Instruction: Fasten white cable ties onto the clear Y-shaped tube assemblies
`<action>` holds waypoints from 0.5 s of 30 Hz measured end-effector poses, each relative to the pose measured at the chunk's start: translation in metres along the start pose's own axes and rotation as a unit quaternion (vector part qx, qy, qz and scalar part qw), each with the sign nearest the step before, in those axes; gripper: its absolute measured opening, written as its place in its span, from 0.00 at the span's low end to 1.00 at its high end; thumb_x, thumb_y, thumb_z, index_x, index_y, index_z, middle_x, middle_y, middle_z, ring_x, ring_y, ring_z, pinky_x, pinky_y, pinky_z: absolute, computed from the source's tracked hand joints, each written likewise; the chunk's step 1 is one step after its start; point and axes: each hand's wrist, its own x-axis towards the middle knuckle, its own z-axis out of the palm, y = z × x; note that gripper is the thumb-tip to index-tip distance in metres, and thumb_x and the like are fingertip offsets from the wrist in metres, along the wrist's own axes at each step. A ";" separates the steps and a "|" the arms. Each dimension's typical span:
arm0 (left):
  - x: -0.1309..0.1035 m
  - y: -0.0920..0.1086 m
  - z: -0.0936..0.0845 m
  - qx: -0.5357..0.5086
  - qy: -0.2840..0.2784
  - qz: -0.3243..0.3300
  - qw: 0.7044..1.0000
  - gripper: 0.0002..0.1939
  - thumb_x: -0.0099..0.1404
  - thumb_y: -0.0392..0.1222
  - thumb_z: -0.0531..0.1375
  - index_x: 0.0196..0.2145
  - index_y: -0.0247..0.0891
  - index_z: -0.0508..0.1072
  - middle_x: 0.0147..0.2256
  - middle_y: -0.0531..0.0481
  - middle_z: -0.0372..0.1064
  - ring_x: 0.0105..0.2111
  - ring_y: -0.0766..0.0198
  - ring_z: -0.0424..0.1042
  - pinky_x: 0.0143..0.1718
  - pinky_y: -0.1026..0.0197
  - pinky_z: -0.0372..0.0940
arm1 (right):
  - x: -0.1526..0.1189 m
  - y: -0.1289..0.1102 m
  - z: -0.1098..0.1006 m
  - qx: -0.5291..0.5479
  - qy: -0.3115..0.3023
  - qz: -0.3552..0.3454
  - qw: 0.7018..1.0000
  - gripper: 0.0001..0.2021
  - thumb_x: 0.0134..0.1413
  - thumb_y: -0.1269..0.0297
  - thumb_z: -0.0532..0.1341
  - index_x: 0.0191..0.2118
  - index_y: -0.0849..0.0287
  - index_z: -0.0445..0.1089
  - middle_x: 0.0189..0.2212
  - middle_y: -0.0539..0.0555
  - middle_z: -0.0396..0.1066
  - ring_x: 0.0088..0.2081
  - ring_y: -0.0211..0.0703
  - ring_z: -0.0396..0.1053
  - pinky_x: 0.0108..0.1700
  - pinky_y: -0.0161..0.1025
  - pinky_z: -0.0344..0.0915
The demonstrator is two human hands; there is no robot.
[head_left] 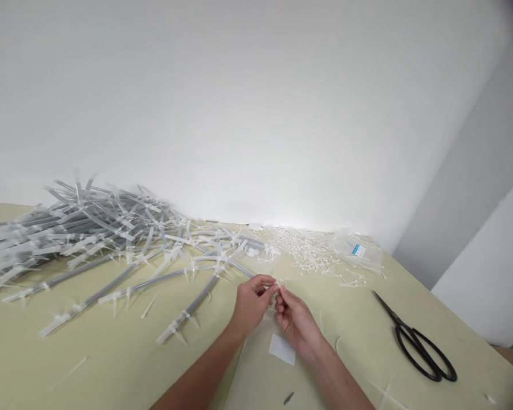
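My left hand [252,300] and my right hand [294,314] meet fingertip to fingertip above the middle of the table. Both are closed in a pinch around a thin white cable tie [282,282], partly hidden by the fingers. Just left of my left hand, a grey tube with clear ends and white ties [196,296] lies on the table. Beyond my hands is a loose heap of small white cable ties [312,250]. A white paper piece [282,349] lies below my right hand.
A big pile of tied grey tubes [89,222] spreads over the back left. Black scissors [414,341] lie at the right, and a clear plastic bag with a blue label [363,250] at the back right. A white wall [256,114] stands behind the table [111,370].
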 end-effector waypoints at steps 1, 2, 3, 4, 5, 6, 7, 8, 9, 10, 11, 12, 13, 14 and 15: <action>0.000 0.001 0.000 -0.008 0.001 -0.007 1.000 0.12 0.56 0.47 0.62 0.34 0.36 0.73 0.24 0.51 0.71 0.19 0.68 0.65 0.20 0.66 0.62 | 0.000 0.000 0.000 -0.018 0.001 -0.014 1.000 0.16 0.41 0.53 0.69 0.26 0.61 0.71 0.19 0.45 0.61 0.20 0.30 0.57 0.20 0.28 0.58; 0.001 0.002 0.000 -0.015 0.002 -0.013 1.000 0.12 0.56 0.47 0.62 0.34 0.35 0.73 0.22 0.52 0.69 0.17 0.69 0.63 0.19 0.66 0.60 | -0.001 0.000 0.001 -0.037 0.002 -0.028 0.999 0.16 0.41 0.52 0.69 0.26 0.61 0.71 0.19 0.46 0.62 0.21 0.31 0.58 0.20 0.29 0.58; 0.001 0.002 0.000 -0.019 0.003 -0.019 1.000 0.12 0.56 0.47 0.63 0.33 0.35 0.74 0.20 0.54 0.67 0.16 0.70 0.62 0.18 0.67 0.59 | -0.001 0.000 0.001 -0.057 0.003 -0.043 0.997 0.16 0.41 0.51 0.68 0.26 0.61 0.72 0.20 0.46 0.62 0.22 0.33 0.59 0.20 0.29 0.59; 0.002 0.003 -0.001 -0.022 0.003 -0.024 0.999 0.13 0.56 0.47 0.63 0.33 0.35 0.74 0.18 0.55 0.66 0.16 0.70 0.61 0.18 0.67 0.58 | -0.002 0.000 0.001 -0.078 0.006 -0.058 0.995 0.16 0.42 0.51 0.68 0.27 0.61 0.72 0.20 0.47 0.63 0.23 0.34 0.59 0.21 0.30 0.60; 0.002 0.003 -0.001 -0.024 0.002 -0.027 0.999 0.13 0.55 0.48 0.63 0.33 0.34 0.74 0.17 0.55 0.65 0.15 0.70 0.60 0.18 0.67 0.57 | -0.002 0.000 0.001 -0.099 0.009 -0.073 0.992 0.17 0.42 0.50 0.68 0.28 0.61 0.73 0.21 0.48 0.64 0.24 0.35 0.60 0.21 0.31 0.61; 0.002 0.003 -0.002 -0.025 0.002 -0.030 0.999 0.13 0.55 0.48 0.63 0.33 0.34 0.75 0.17 0.55 0.64 0.15 0.70 0.60 0.18 0.67 0.57 | -0.003 -0.001 0.001 -0.119 0.012 -0.086 0.989 0.17 0.42 0.50 0.68 0.29 0.61 0.73 0.21 0.48 0.65 0.25 0.36 0.61 0.21 0.31 0.61; 0.002 0.003 -0.002 -0.026 0.000 -0.033 0.999 0.14 0.55 0.48 0.63 0.33 0.34 0.75 0.17 0.55 0.65 0.15 0.70 0.60 0.18 0.67 0.56 | -0.003 -0.001 0.001 -0.137 0.015 -0.098 0.986 0.17 0.42 0.50 0.67 0.29 0.61 0.74 0.22 0.49 0.66 0.25 0.37 0.62 0.21 0.32 0.62; 0.002 0.002 -0.002 -0.026 -0.001 -0.035 0.999 0.14 0.55 0.48 0.63 0.33 0.34 0.76 0.17 0.55 0.65 0.15 0.70 0.59 0.18 0.67 0.56 | -0.003 -0.002 0.001 -0.151 0.018 -0.108 0.982 0.17 0.42 0.50 0.67 0.29 0.61 0.74 0.22 0.49 0.66 0.26 0.38 0.62 0.21 0.32 0.62; 0.002 0.002 -0.002 -0.026 -0.002 -0.038 0.999 0.14 0.55 0.49 0.63 0.34 0.34 0.76 0.18 0.55 0.66 0.15 0.70 0.59 0.18 0.67 0.56 | -0.003 -0.002 0.001 -0.164 0.020 -0.117 0.979 0.17 0.43 0.50 0.66 0.29 0.61 0.74 0.22 0.50 0.66 0.26 0.38 0.63 0.22 0.33 0.62; 0.002 0.001 -0.002 -0.026 -0.004 -0.040 0.999 0.15 0.55 0.49 0.63 0.34 0.34 0.76 0.18 0.54 0.66 0.15 0.70 0.59 0.18 0.67 0.56 | -0.003 -0.002 0.001 -0.174 0.022 -0.124 0.977 0.17 0.44 0.50 0.66 0.29 0.61 0.74 0.22 0.50 0.67 0.26 0.38 0.63 0.22 0.33 0.62; 0.002 0.001 -0.001 -0.025 -0.006 -0.041 0.999 0.15 0.55 0.49 0.63 0.34 0.35 0.76 0.18 0.54 0.67 0.15 0.70 0.59 0.18 0.67 0.56 | -0.003 -0.002 0.001 -0.182 0.024 -0.130 0.974 0.17 0.45 0.50 0.65 0.29 0.61 0.73 0.22 0.50 0.67 0.26 0.39 0.63 0.22 0.33 0.63; 0.001 0.001 -0.001 -0.024 -0.007 -0.042 0.999 0.15 0.55 0.49 0.63 0.35 0.34 0.76 0.18 0.54 0.67 0.15 0.70 0.59 0.18 0.67 0.56 | -0.003 -0.001 0.000 -0.190 0.025 -0.134 0.972 0.16 0.45 0.50 0.65 0.28 0.61 0.73 0.22 0.50 0.67 0.25 0.38 0.63 0.22 0.34 0.63; 0.001 0.001 -0.001 -0.023 -0.009 -0.042 0.999 0.15 0.55 0.49 0.63 0.35 0.34 0.76 0.19 0.53 0.67 0.15 0.70 0.59 0.18 0.67 0.56 | -0.003 -0.001 0.000 -0.196 0.027 -0.138 0.970 0.17 0.46 0.50 0.64 0.28 0.61 0.73 0.22 0.50 0.66 0.25 0.38 0.63 0.22 0.34 0.63; 0.000 0.001 0.000 -0.021 -0.010 -0.042 0.999 0.15 0.55 0.49 0.63 0.35 0.34 0.77 0.19 0.53 0.68 0.15 0.70 0.59 0.18 0.67 0.56 | -0.002 0.000 0.000 -0.202 0.029 -0.142 0.969 0.17 0.46 0.50 0.64 0.28 0.61 0.73 0.22 0.50 0.66 0.24 0.38 0.63 0.21 0.34 0.63; 0.000 0.001 0.000 -0.020 -0.010 -0.042 0.999 0.15 0.55 0.49 0.63 0.35 0.34 0.77 0.19 0.53 0.68 0.15 0.70 0.59 0.18 0.67 0.55 | -0.002 0.000 -0.001 -0.208 0.030 -0.144 0.967 0.17 0.46 0.49 0.64 0.28 0.61 0.73 0.22 0.50 0.66 0.24 0.38 0.63 0.21 0.34 0.62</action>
